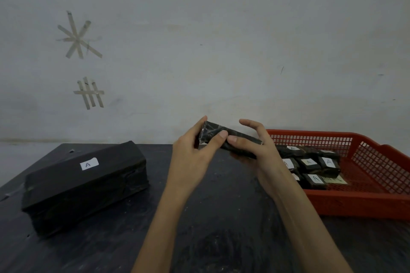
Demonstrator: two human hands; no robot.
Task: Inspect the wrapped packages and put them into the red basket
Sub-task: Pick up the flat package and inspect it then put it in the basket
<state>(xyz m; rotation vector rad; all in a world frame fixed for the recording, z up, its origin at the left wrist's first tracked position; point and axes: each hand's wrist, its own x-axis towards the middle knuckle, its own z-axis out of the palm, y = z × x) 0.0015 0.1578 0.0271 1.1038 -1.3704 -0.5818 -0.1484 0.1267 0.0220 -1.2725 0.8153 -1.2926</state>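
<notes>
From the head camera we see a small black wrapped package point(235, 137) held above a dark table point(221, 217), just left of the red basket point(355, 201). The left hand point(193, 150) pinches its left end between thumb and fingers, and the right hand point(255, 146) cradles its right end, thumb pressed on top and index finger lifted free. In the basket we see more small packages point(308, 163) with white labels marked A, and well to the left a large black wrapped box point(86, 186), also labelled A, rests on the table.
</notes>
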